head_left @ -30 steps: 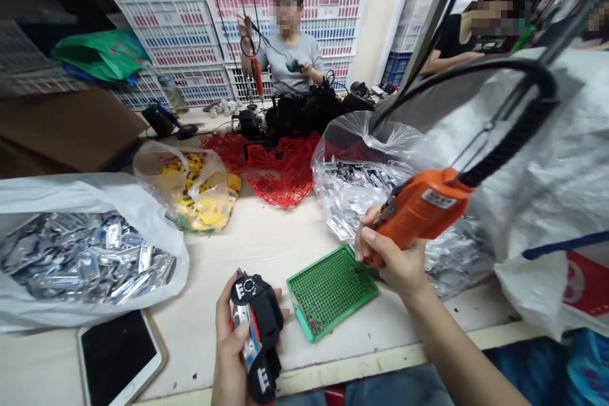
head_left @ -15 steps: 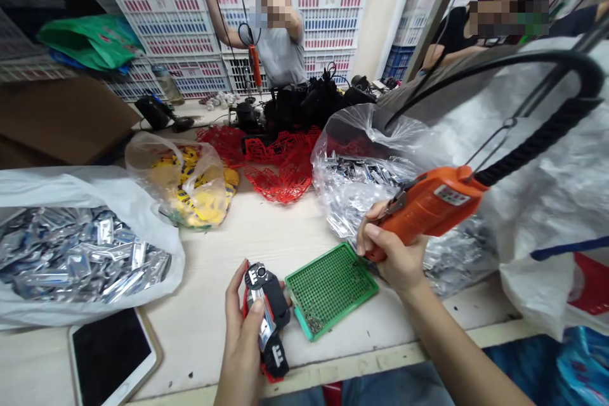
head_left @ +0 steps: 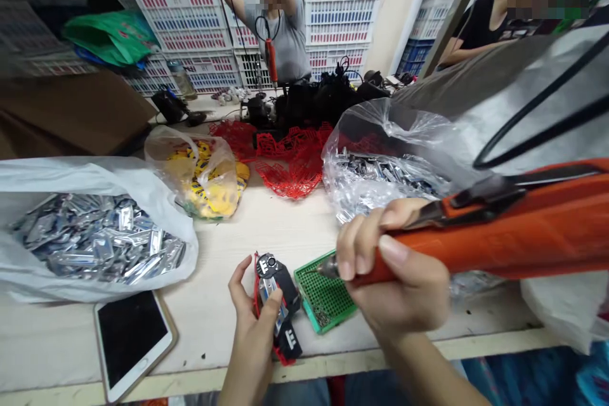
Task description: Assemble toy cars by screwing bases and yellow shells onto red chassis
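Near the table's front edge, my left hand (head_left: 254,323) is closed round a black, red and silver part (head_left: 280,304), thumb on its silver middle. My right hand (head_left: 399,273) grips an orange electric screwdriver (head_left: 514,228), whose metal tip points left over a green perforated tray (head_left: 328,304). Small screws (head_left: 323,317) lie in the tray's near corner. The right hand hides the tray's right side. The part sits just left of the tray, and the screwdriver tip is apart from it.
On the left are a white bag of silver pieces (head_left: 104,241) and a phone (head_left: 136,342). Behind are a bag of yellow pieces (head_left: 214,184), red netting (head_left: 290,171) and a clear bag of silver pieces (head_left: 380,171). Two people (head_left: 285,38) are beyond the table.
My right hand has brought the screwdriver down from a raised slant to nearly level, its tip now over the tray. My left hand still holds the part. The whole view has shifted slightly.
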`<action>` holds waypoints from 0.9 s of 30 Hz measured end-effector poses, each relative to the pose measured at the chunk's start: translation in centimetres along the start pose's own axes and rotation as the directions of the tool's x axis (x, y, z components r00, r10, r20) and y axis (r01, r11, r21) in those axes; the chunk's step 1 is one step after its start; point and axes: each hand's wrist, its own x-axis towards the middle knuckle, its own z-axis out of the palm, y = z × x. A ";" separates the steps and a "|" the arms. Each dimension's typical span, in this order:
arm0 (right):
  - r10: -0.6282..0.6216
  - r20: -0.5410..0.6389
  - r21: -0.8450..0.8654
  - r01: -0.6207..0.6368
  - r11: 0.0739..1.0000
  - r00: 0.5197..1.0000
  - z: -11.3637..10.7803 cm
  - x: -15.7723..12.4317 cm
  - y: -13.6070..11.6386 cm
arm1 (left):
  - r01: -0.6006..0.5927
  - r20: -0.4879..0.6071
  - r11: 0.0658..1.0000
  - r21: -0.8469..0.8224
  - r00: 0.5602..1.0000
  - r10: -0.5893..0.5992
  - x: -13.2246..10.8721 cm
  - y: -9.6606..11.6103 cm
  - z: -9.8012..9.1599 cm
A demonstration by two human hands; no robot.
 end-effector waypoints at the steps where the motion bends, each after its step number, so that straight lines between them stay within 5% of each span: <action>1: 0.025 0.016 0.024 -0.026 0.999 1.000 0.5 -0.5 0.5 | -0.012 0.000 1.000 0.000 1.000 0.012 0.0 -0.1 0.0; 8: 0.102 0.085 0.054 -0.106 0.993 0.991 1.8 -1.8 2.6 | -0.073 0.020 0.997 0.018 0.997 0.073 0.3 -0.9 -0.2; 27: 0.129 0.207 0.015 -0.135 0.991 0.970 2.0 -2.2 2.7 | -0.075 0.020 0.997 0.004 0.997 0.074 -0.5 -0.4 0.6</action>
